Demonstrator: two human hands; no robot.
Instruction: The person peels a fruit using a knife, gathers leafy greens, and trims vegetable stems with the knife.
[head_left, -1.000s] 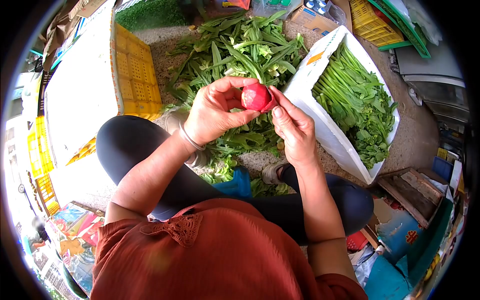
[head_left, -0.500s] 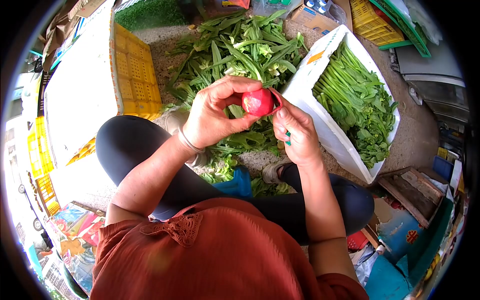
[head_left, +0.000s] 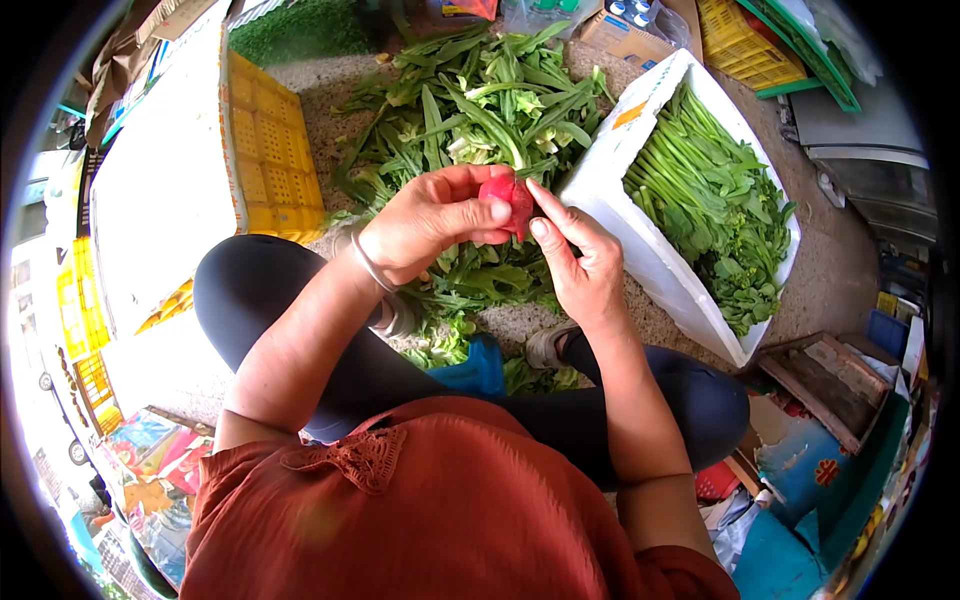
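Observation:
My left hand (head_left: 425, 218) is closed around a small round red thing (head_left: 518, 205) that looks like a fruit, thumb on the near side and fingers behind it. A thin red flap seems to hang at its lower right edge. My right hand (head_left: 585, 255) is beside it, index finger and thumb apart, with the index tip at the red thing's right edge. Its other fingers are curled, and whether they hold anything is hidden. Below and beyond both hands lies a heap of long green leaves (head_left: 480, 100) on the ground.
To the right stands a white foam box (head_left: 610, 190) filled with leafy green stalks (head_left: 710, 200). A yellow plastic crate (head_left: 275, 150) stands on the left. A blue plastic object (head_left: 475, 368) lies between my legs. A wooden tray (head_left: 825, 385) is at the lower right.
My right hand has let go of the red flap it pinched, and its index finger and thumb have parted. A green bit below that hand is out of sight. My left hand has turned the red thing.

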